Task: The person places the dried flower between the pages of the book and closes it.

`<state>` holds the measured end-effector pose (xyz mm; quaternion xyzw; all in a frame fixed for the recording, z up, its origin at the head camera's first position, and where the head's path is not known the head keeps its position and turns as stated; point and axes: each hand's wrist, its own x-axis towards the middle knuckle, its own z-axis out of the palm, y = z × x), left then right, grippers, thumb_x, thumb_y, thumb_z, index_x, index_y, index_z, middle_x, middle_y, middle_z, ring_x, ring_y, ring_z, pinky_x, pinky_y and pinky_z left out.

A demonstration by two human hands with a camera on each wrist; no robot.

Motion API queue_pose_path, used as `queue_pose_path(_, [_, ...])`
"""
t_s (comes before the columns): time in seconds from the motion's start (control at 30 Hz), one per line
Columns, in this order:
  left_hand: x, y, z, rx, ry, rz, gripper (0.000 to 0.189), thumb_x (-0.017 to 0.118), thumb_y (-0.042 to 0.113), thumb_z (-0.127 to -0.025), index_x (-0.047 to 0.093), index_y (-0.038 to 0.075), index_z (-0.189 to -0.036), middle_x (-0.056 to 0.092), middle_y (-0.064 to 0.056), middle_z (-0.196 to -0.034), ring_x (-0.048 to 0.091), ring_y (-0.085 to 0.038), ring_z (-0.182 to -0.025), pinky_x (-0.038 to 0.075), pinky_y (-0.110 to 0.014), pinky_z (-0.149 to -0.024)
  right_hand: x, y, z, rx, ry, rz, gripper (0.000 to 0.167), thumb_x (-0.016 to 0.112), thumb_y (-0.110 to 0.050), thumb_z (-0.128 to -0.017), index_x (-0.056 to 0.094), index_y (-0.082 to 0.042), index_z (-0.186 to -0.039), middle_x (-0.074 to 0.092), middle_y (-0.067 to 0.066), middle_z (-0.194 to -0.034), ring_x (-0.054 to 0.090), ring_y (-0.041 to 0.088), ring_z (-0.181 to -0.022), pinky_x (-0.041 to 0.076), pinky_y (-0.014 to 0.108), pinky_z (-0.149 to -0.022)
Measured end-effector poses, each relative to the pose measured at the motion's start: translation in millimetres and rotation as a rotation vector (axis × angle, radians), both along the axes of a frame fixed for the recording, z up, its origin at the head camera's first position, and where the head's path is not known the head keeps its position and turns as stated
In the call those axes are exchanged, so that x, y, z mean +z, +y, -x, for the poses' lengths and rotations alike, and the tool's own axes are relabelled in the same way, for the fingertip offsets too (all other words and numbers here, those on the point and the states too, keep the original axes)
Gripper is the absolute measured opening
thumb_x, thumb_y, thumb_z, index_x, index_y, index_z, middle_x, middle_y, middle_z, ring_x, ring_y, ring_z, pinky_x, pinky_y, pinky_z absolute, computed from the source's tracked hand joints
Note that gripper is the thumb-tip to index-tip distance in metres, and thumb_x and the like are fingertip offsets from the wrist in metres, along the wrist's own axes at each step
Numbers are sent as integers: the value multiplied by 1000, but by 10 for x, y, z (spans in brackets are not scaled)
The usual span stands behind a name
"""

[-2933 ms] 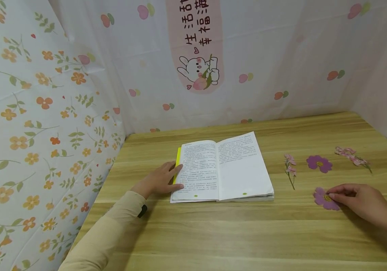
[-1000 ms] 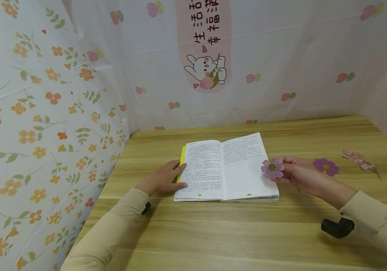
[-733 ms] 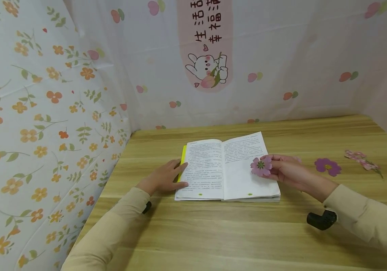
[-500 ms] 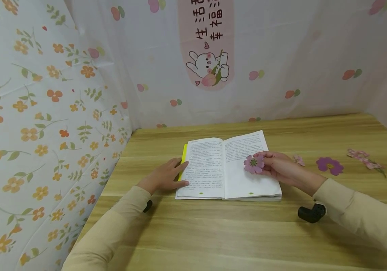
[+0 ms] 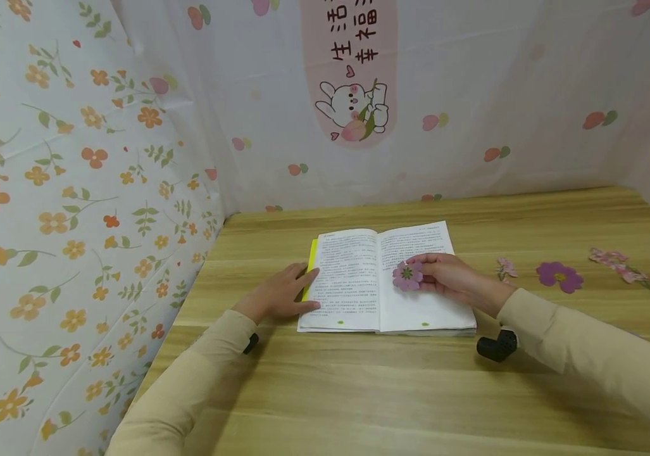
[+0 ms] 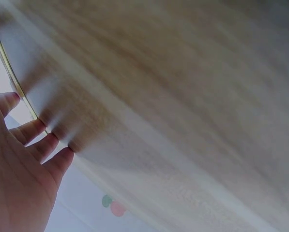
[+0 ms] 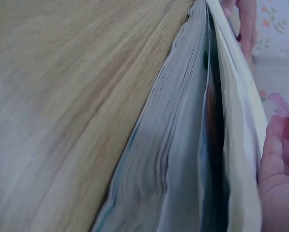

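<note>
- Stay low over the wide, yellowish wood-grain table (image 5: 347, 392).
- Steady the open, white-paged paper book (image 5: 359, 288), might slide otherwise.
- Use the left hand (image 5: 281, 295) as is: spread loosely at the left edge, gripping nothing.
- Pinch gently with the right hand (image 5: 456, 277), nearly closed on a flat, pale-purple petalled flower (image 5: 407, 276).
- Over the book's right half now, near the fold; can't tell if touching. Lower straight, probably tears easily.

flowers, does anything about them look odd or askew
The pale purple flower in the right hand seems turned underside out: its centre shows green, while the darker purple flower on the table shows a yellow one.
</note>
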<state>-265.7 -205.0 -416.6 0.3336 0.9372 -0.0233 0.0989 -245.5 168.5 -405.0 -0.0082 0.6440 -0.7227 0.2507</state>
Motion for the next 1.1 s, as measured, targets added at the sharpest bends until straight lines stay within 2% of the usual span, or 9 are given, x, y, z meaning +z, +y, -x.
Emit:
queue_pose_path(0.13, [7, -2, 0, 2, -2, 2, 85, 44, 66, -93, 22, 15, -156, 23, -18, -156, 24, -31, -142, 28, -43, -111, -39, -66, 30, 3, 0, -15, 33, 38, 2, -100, 43, 11, -131, 62, 4, -99, 62, 10, -81, 53, 24, -76])
queue_pose_path(0.3, [23, 12, -1, 6, -6, 7, 85, 44, 67, -93, 21, 15, -156, 22, -18, -156, 24, -31, -142, 27, -43, -111, -75, -141, 40, -5, 2, -36, 35, 39, 4, -98, 44, 12, -132, 60, 7, -104, 62, 10, -83, 54, 25, -76])
queue_pose_path(0.5, [19, 11, -5, 1, -13, -12, 83, 47, 63, -94, 22, 13, -156, 22, -20, -155, 24, -33, -142, 27, -44, -111, -91, -231, 48, -32, -5, -72, 32, 47, 2, -98, 50, 9, -129, 62, 9, -107, 64, 10, -86, 54, 24, -73])
queue_pose_path(0.7, [19, 4, -8, -9, -19, -30, 82, 48, 59, -95, 23, 11, -156, 23, -22, -154, 25, -35, -141, 27, -44, -111, -105, -247, 48, -34, 36, -118, 30, 51, 0, -98, 53, 10, -126, 61, 12, -114, 63, 12, -89, 53, 24, -76])
queue_pose_path(0.77, [28, 8, -11, -8, -23, -31, 82, 48, 59, -95, 23, 11, -156, 22, -21, -154, 24, -34, -141, 27, -45, -111, -101, -242, 48, -27, 62, -143, 31, 51, 0, -98, 54, 11, -126, 60, 15, -118, 63, 12, -91, 53, 24, -78])
queue_pose_path(0.93, [24, 4, -4, -14, -23, -37, 82, 49, 59, -95, 23, 10, -156, 20, -22, -155, 24, -35, -141, 26, -45, -111, -94, -224, 63, 11, 201, -283, 31, 52, 0, -97, 57, 11, -125, 61, 20, -122, 61, 12, -94, 53, 25, -79])
queue_pose_path(1.1, [13, 3, 0, -13, -20, -30, 82, 49, 59, -95, 23, 11, -156, 21, -22, -155, 24, -35, -142, 26, -46, -111, -80, -191, 83, 29, 388, -450, 25, 57, 2, -95, 62, 9, -118, 66, 19, -111, 61, 19, -94, 53, 23, -74])
